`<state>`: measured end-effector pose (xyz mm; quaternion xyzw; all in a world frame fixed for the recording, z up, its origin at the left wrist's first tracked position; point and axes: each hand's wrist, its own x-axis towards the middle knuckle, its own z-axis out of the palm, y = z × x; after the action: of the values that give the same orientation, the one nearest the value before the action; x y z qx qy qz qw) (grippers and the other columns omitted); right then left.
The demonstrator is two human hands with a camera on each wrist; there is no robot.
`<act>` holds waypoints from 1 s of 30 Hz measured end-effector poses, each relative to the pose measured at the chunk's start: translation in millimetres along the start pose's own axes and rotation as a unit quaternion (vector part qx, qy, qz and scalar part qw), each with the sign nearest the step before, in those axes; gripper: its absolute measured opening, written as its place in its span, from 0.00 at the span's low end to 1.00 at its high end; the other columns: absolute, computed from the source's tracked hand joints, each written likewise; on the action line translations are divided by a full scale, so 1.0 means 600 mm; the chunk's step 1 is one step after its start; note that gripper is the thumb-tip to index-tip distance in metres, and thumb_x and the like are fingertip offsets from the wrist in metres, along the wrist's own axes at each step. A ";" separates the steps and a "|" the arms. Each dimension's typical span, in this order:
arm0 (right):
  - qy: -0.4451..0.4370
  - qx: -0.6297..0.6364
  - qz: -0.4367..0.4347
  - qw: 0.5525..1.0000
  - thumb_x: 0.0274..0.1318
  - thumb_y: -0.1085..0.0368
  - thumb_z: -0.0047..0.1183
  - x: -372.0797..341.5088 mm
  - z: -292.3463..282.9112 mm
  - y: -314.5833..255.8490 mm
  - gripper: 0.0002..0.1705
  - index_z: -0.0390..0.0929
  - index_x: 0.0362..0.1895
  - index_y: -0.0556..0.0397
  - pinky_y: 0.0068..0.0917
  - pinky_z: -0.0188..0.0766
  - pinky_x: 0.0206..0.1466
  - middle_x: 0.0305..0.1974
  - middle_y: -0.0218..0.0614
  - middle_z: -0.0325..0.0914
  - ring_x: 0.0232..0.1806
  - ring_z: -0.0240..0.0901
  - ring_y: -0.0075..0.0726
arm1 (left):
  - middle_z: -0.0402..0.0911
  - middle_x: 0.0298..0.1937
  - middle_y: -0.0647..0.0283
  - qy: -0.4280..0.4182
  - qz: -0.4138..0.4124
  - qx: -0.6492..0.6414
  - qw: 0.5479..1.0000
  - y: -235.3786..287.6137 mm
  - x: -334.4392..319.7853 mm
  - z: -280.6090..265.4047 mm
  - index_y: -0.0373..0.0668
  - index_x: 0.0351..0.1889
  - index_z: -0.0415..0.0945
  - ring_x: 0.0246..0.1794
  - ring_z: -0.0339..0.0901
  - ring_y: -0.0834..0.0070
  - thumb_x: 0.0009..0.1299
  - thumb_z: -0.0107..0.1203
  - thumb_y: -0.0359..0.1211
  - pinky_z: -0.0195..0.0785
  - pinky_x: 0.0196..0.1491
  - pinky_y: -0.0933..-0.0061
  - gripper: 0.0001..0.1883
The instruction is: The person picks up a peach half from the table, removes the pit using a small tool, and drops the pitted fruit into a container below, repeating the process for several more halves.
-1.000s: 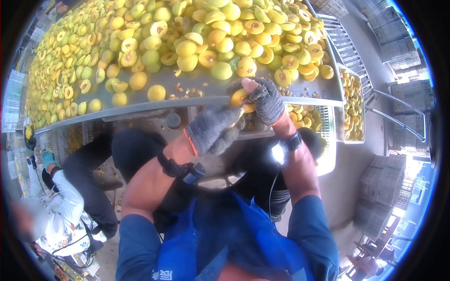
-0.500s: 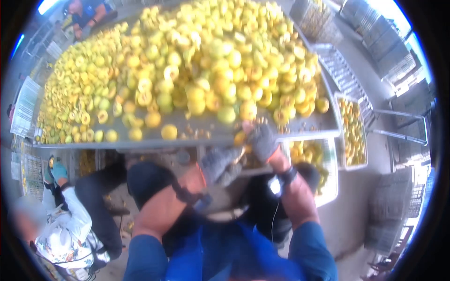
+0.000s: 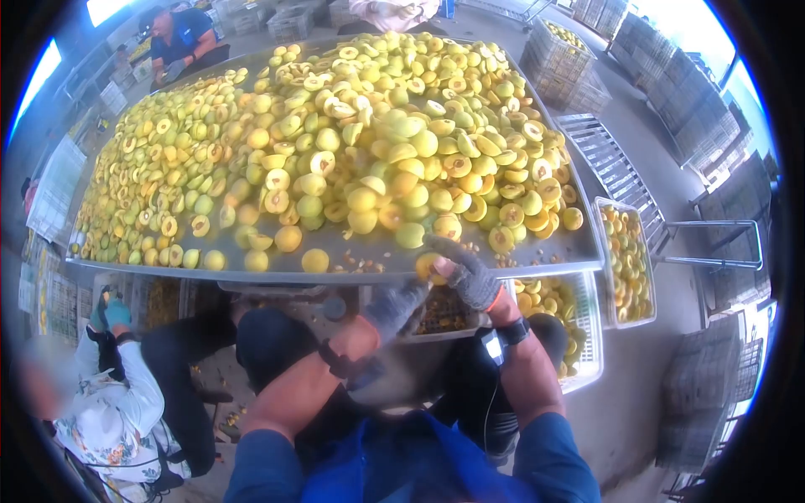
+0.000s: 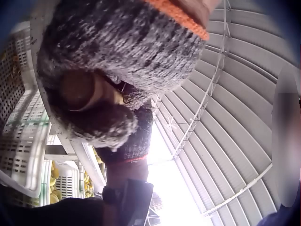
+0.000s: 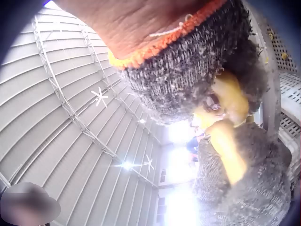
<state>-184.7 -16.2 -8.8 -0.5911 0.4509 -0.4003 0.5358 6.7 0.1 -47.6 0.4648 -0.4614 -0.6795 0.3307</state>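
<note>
Both hands wear dark grey knitted gloves and meet over the near edge of the metal table (image 3: 553,270). The right hand (image 3: 475,281) grips a yellow peach (image 3: 426,267), its bare thumb tip showing. Close up in the right wrist view, the peach (image 5: 235,96) has a dark pit or hollow facing the left hand. My left hand (image 3: 394,307) grips a wooden-handled tool (image 5: 226,150), directed at that hollow. The round butt of its handle (image 4: 77,89) shows inside the left fist; its working end is hidden at the fruit.
A large heap of halved peaches (image 3: 335,168) covers the table, with small pits (image 3: 360,266) near the front edge. Crates of peaches (image 3: 627,260) stand at the right, one under the table edge (image 3: 591,335). Another person (image 3: 109,411) sits at the left; others are across the table.
The head view has tilted up, so the table and hands sit lower and more of the far side shows. The hands stay together at the peach.
</note>
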 end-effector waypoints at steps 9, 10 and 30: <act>0.005 -0.144 -0.051 0.988 0.64 0.66 0.61 0.002 0.014 0.002 0.33 0.67 0.70 0.59 0.32 0.77 0.56 0.54 0.43 0.81 0.52 0.79 0.33 | 0.72 0.18 0.73 0.031 0.036 0.014 0.999 -0.006 0.000 -0.010 0.45 0.34 0.78 0.12 0.65 0.83 0.77 0.55 0.43 0.54 0.13 0.77 0.14; -0.001 -0.179 -0.090 0.980 0.63 0.65 0.62 0.003 0.007 0.025 0.33 0.67 0.69 0.59 0.33 0.77 0.55 0.53 0.43 0.81 0.51 0.79 0.34 | 0.72 0.18 0.73 0.018 -0.025 -0.017 0.999 0.027 -0.016 -0.006 0.45 0.34 0.78 0.11 0.65 0.83 0.78 0.54 0.43 0.53 0.13 0.77 0.14; 0.151 -0.211 -0.087 0.962 0.63 0.61 0.60 0.007 0.046 0.038 0.25 0.76 0.63 0.56 0.33 0.77 0.50 0.45 0.49 0.85 0.44 0.84 0.38 | 0.78 0.26 0.60 0.061 0.224 0.189 0.954 -0.012 0.018 -0.003 0.37 0.42 0.80 0.20 0.69 0.67 0.77 0.52 0.31 0.65 0.29 0.65 0.08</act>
<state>-159.5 -13.3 -34.5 -0.6608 0.5475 -0.4254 0.2874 4.5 -7.3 -58.1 0.4439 -0.6531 -0.4585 0.4078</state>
